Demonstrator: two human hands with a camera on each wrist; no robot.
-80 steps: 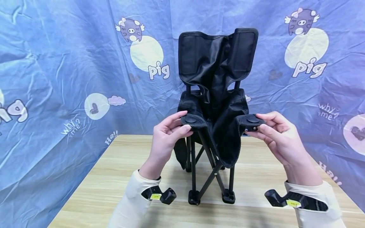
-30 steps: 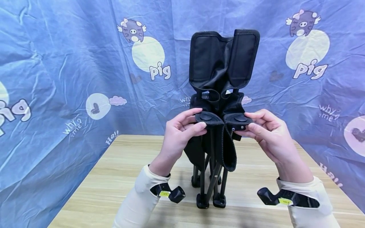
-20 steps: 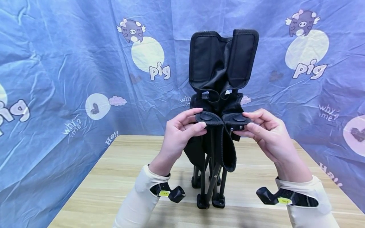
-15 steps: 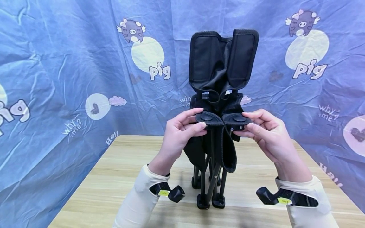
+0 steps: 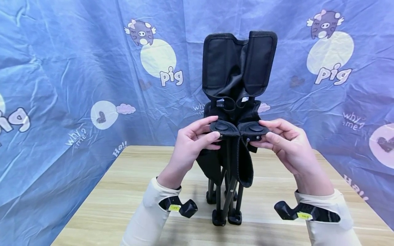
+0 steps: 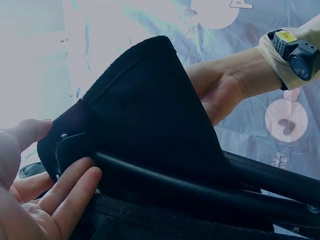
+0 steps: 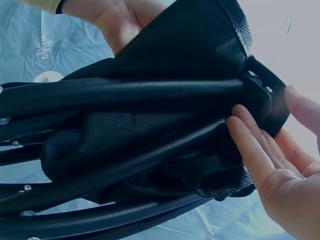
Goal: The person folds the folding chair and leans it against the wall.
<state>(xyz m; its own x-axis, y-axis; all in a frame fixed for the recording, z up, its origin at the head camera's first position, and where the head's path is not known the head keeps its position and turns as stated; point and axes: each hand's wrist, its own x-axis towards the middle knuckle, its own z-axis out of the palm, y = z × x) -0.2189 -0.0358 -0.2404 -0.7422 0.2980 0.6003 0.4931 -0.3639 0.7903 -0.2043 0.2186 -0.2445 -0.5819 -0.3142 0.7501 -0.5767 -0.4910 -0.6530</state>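
A black folding chair [image 5: 224, 65] stands upright, partly folded, its seat cloth bunched and sagging between the two front corners. My left hand [image 5: 197, 138] pinches the left front seat corner, thumb at the front edge and fingers on top and beneath. The matching right corner is pinched by my right hand [image 5: 284, 141]. Those two corners meet or nearly meet in the middle. In the left wrist view, fingertips [image 6: 85, 170] lie beside a dark frame tube [image 6: 165, 180]. In the right wrist view, curled fingers [image 7: 250, 135] reach under the other corner near its rivets.
The chair's plastic feet [image 5: 219, 218] rest on a light wood table [image 5: 123, 191], drawn close together. Behind the table hangs a blue cloth [image 5: 77, 68] printed with pigs and lettering. A small camera is strapped to each wrist.
Both hands have moved toward each other with the seat corners, so the chair has narrowed, its legs have come together and its back has creased. Over the last half second it barely moves.
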